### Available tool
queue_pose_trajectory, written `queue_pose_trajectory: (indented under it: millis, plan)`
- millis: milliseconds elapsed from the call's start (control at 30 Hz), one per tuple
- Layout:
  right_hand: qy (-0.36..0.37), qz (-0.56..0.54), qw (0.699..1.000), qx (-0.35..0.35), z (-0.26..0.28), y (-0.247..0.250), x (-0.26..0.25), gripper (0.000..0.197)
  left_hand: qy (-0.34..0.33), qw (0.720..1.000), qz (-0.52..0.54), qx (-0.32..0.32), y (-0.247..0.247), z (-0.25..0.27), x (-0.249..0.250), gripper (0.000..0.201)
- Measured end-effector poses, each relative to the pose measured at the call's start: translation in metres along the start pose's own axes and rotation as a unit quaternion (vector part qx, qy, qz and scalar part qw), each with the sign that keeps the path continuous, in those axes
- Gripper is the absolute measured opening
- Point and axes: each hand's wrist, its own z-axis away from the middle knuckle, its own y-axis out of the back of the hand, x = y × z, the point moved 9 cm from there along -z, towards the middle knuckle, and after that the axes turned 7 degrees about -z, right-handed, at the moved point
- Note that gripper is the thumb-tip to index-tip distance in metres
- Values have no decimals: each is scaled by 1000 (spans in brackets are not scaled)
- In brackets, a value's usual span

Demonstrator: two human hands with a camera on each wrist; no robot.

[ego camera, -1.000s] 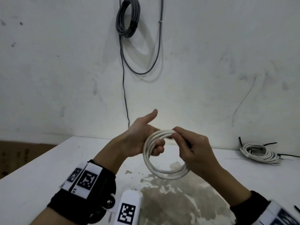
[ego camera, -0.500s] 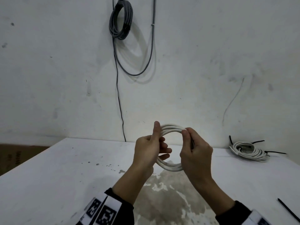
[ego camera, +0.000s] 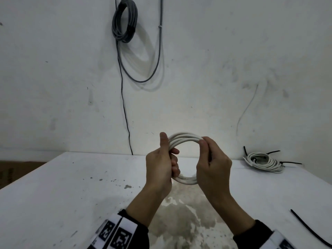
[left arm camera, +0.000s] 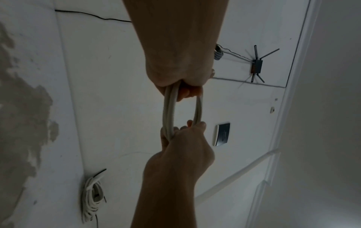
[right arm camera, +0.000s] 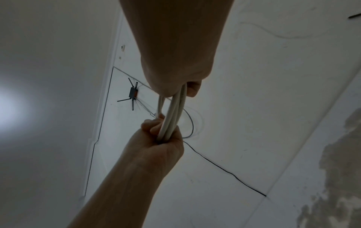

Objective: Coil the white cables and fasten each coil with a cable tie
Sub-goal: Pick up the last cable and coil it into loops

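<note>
Both hands hold a white cable coil point(ego camera: 183, 139) upright in the air above the white table point(ego camera: 71, 186), in front of the wall. The left hand point(ego camera: 159, 168) grips the coil's left side, fingers curled through the ring and thumb standing straight up along the outer strands. The right hand point(ego camera: 212, 168) has its fingers wrapped round the right side, the thumb pressed against the top of the loops. The left wrist view shows the coil point(left arm camera: 170, 111) edge-on between the two fists, the left hand point(left arm camera: 175, 72) above and the right hand point(left arm camera: 185, 145) below; the right wrist view gives the same pairing reversed, the strands point(right arm camera: 173, 111) running from the right hand point(right arm camera: 175, 74) down to the left hand point(right arm camera: 158, 141).

A second ago the left hand lay open behind the coil with its thumb flung out to the side and only the fingertips hooked in; half a second ago it had closed on the ring. Now the grip is much the same, with the hands drawn a little farther apart so that more of the top arc shows between them (the ring looks rounder and more face-on than before).

A finished coil point(ego camera: 264, 161) lies at the far right of the table near the wall, with black ties point(ego camera: 291, 163) sticking out from it. A loose black cable tie point(ego camera: 309, 229) lies on the table at the near right. A grey cable bundle point(ego camera: 124, 20) hangs on the wall above.
</note>
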Motion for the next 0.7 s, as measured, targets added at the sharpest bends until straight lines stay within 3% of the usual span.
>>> queue_pose_trajectory:
  millis: [67, 167, 233, 367, 433, 533, 600, 700]
  plan:
    - [-65, -46, 997, -13, 1, 2, 10, 25, 20, 997, 50, -55, -6, -1, 0, 56]
    - [-166, -122, 978, -22, 7, 2, 26, 26, 79, 971, 151, -169, -22, 3, -4, 53]
    - [-184, -124, 975, -14, 11, 6, 31, 27, 82, 965, 124, -217, -29, 5, -3, 52]
    - [-189, -108, 976, 10, 17, 20, 39, 26, -14, 979, -76, -186, -28, 2, 8, 36]
    - [-186, -105, 977, 13, 19, 23, 38, 26, -97, 973, -147, -153, -26, 2, 16, 25]
    - [-163, -99, 982, 6, 19, 22, 30, 27, -201, 956, -198, -79, -18, 3, 26, 25]
    - [-157, -95, 983, 5, 19, 24, 27, 28, -204, 954, -207, -77, -19, 2, 26, 26]
    - [-183, -95, 978, -2, 21, 31, 36, 30, -184, 952, -209, -129, -30, 2, 21, 24]
